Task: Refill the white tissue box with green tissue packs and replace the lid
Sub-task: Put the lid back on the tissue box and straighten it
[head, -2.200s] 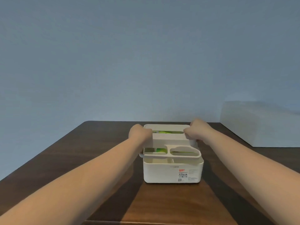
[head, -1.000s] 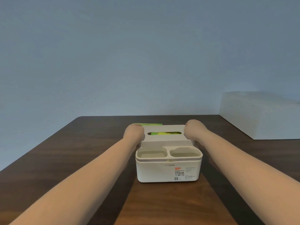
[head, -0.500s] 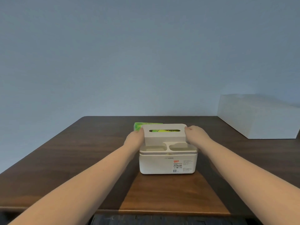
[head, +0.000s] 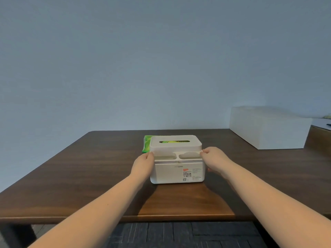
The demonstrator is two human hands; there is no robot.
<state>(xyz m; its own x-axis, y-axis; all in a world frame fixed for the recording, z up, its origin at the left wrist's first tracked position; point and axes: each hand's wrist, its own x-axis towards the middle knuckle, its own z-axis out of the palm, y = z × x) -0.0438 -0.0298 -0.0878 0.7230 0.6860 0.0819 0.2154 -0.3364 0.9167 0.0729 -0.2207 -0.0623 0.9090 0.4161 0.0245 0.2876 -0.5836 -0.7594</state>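
The white tissue box (head: 177,173) stands in the middle of the dark wooden table (head: 89,172). Its white lid (head: 176,146) sits on top, and green shows through the lid's slot (head: 174,141). My left hand (head: 143,163) presses against the box's left side with fingertips at the lid's edge. My right hand (head: 214,161) does the same on the right side. A green tissue pack (head: 146,144) lies on the table behind the box's left corner, mostly hidden by it.
A large white rectangular box (head: 268,129) rests at the table's back right. A lower surface (head: 320,122) lies beyond it at the far right. The table's front edge runs just below my forearms, with dark floor underneath.
The lid came down from a raised, tilted position onto the box. My hands slid from the lid's far corners toward me, to the box's sides. The view pulled back.
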